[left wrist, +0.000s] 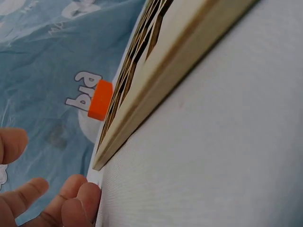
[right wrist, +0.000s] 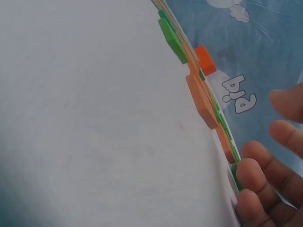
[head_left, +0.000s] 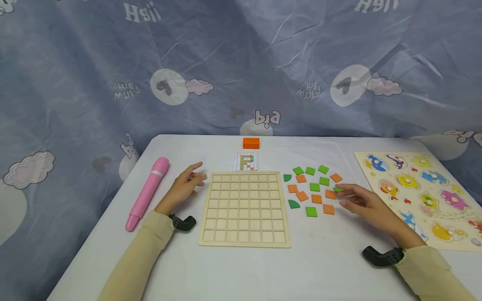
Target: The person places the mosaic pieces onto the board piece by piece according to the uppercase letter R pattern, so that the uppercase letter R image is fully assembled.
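A pale wooden grid board (head_left: 244, 245) lies in the middle of the white table, its squares bare. To its left, my left hand (head_left: 184, 186) hovers near the board's far left corner with loosely bent fingers, holding nothing. Green square tiles (head_left: 311, 212), orange square tiles (head_left: 329, 209) and dark green rounded pieces (head_left: 293, 204) are scattered right of the board. At their right edge is my right hand (head_left: 367, 205), thumb apart from the fingers. Its fingertips overlap one green tile (head_left: 337, 189); the right wrist view shows a green edge (right wrist: 236, 176) beside the fingertips (right wrist: 251, 172).
A small pattern card (head_left: 246, 161) with a green and orange letter lies behind the board, and an orange block (head_left: 251, 143) stands beyond it. At the left is a pink tube-shaped stick (head_left: 147, 194). An animal picture board (head_left: 418, 188) occupies the right side. A patterned cloth (head_left: 241, 62) hangs behind.
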A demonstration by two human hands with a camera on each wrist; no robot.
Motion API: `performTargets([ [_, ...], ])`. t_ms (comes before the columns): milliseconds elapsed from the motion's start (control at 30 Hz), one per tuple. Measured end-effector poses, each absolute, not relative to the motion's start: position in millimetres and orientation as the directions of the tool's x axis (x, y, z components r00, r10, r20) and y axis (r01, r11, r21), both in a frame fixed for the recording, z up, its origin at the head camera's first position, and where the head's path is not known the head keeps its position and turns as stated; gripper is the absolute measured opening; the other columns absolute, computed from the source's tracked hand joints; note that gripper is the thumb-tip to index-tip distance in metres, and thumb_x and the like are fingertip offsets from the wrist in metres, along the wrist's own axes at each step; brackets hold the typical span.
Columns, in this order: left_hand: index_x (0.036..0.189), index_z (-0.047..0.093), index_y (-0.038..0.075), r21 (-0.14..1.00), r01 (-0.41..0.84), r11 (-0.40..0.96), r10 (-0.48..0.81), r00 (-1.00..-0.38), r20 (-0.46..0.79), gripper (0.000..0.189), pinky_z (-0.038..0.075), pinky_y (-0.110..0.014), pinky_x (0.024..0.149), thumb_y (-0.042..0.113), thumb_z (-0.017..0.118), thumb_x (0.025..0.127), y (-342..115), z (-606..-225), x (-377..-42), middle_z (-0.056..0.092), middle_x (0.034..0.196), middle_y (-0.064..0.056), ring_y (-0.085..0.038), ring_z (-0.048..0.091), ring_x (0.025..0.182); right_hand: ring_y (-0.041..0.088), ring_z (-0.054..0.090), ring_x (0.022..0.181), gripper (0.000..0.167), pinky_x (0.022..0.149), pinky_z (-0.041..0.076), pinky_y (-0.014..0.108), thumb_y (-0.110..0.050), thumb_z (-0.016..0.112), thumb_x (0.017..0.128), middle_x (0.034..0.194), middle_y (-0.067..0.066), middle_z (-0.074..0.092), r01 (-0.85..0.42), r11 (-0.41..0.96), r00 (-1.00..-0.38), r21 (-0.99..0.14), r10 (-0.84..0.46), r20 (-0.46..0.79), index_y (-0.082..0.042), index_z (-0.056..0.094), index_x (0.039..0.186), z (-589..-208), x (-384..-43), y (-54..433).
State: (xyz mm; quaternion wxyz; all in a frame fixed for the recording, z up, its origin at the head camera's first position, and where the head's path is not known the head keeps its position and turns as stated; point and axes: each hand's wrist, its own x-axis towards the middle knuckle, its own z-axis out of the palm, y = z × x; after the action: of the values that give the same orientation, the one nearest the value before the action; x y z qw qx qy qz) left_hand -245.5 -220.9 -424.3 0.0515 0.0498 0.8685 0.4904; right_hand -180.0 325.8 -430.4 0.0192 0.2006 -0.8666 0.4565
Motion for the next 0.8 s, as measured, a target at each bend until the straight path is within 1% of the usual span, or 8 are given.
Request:
performTargets([
  [100,0.17,0.035,0.011,0.816,0.061,0.575,0.168,-0.985,-0.044,0.068,0.054,-0.034,0.074,0.032,0.061,0.11,-220.7,-426.0,-247.9,0.071,0.124,-0.019,-0.029,0.07,0.098,0.004,0.062,0.09,0.037,0.074,0.048,0.018,0.004,0.07,0.1,0.114,-0.02,0.071,-0.354,0.503,-0.925,-0.789,-0.311,0.217,0.008,0.063,0.136,-434.5,-181.0,325.8],
  [200,0.169,0.037,0.014,0.768,0.092,0.633,0.191,-0.981,-0.04,0.07,0.051,-0.034,0.071,0.034,0.065,0.108,-219.6,-430.0,-248.8,0.073,0.103,-0.01,-0.021,0.065,0.077,0.009,0.06,0.083,0.039,0.069,0.047,0.02,0.009,0.073,0.096,0.109,-0.015,0.071,-0.357,0.501,-0.925,-0.788,-0.306,0.225,0.013,0.063,0.133,-438.3,-181.8,326.0],
  [267,0.168,0.04,0.014,0.737,0.121,0.665,0.207,-0.978,-0.027,0.07,0.047,-0.034,0.07,0.034,0.066,0.107,-219.3,-433.6,-249.8,0.073,0.092,-0.005,-0.018,0.061,0.068,0.01,0.058,0.081,0.041,0.067,0.046,0.021,0.01,0.075,0.093,0.107,-0.013,0.07,-0.36,0.511,-0.926,-0.781,-0.299,0.231,0.014,0.064,0.132,-440.5,-181.9,326.4],
  [367,0.165,0.047,0.012,0.704,0.171,0.69,0.237,-0.972,0.004,0.067,0.042,-0.032,0.067,0.032,0.068,0.105,-218.3,-436.0,-250.5,0.071,0.083,-0.001,-0.015,0.055,0.065,0.009,0.056,0.08,0.045,0.066,0.044,0.021,0.01,0.08,0.089,0.106,-0.01,0.069,-0.36,0.552,-0.929,-0.752,-0.284,0.237,0.014,0.065,0.132,-442.2,-180.7,327.0],
  [467,0.159,0.055,0.008,0.675,0.227,0.702,0.275,-0.961,0.037,0.064,0.04,-0.031,0.067,0.028,0.073,0.101,-218.4,-437.8,-251.3,0.07,0.081,0.001,-0.013,0.05,0.065,0.01,0.052,0.077,0.045,0.064,0.042,0.022,0.006,0.084,0.087,0.101,-0.005,0.065,-0.354,0.603,-0.934,-0.715,-0.273,0.232,0.011,0.069,0.129,-441.1,-178.4,326.3],
  [533,0.155,0.059,0.006,0.66,0.249,0.709,0.289,-0.956,0.05,0.063,0.04,-0.031,0.066,0.026,0.075,0.098,-219.0,-438.4,-251.1,0.069,0.081,0.002,-0.012,0.05,0.066,0.011,0.05,0.076,0.042,0.063,0.041,0.023,0.005,0.086,0.086,0.098,0.0,0.063,-0.362,0.618,-0.931,-0.698,-0.28,0.235,0.008,0.073,0.126,-440.0,-177.3,325.3],
  [667,0.152,0.062,0.005,0.638,0.268,0.722,0.301,-0.952,0.058,0.062,0.041,-0.031,0.065,0.024,0.076,0.095,-220.9,-439.3,-250.2,0.068,0.081,0.003,-0.013,0.051,0.065,0.012,0.048,0.074,0.037,0.062,0.04,0.025,0.003,0.088,0.084,0.095,0.003,0.058,-0.387,0.617,-0.92,-0.685,-0.305,0.245,0.003,0.077,0.12,-438.8,-176.2,322.8],
  [800,0.153,0.062,0.006,0.628,0.27,0.73,0.303,-0.951,0.056,0.062,0.04,-0.031,0.064,0.025,0.075,0.095,-222.7,-441.1,-250.2,0.067,0.082,0.004,-0.013,0.05,0.064,0.012,0.047,0.075,0.036,0.062,0.039,0.025,0.001,0.09,0.083,0.094,0.002,0.055,-0.399,0.63,-0.916,-0.666,-0.314,0.251,-0.001,0.079,0.117,-439.1,-175.4,319.6],
])
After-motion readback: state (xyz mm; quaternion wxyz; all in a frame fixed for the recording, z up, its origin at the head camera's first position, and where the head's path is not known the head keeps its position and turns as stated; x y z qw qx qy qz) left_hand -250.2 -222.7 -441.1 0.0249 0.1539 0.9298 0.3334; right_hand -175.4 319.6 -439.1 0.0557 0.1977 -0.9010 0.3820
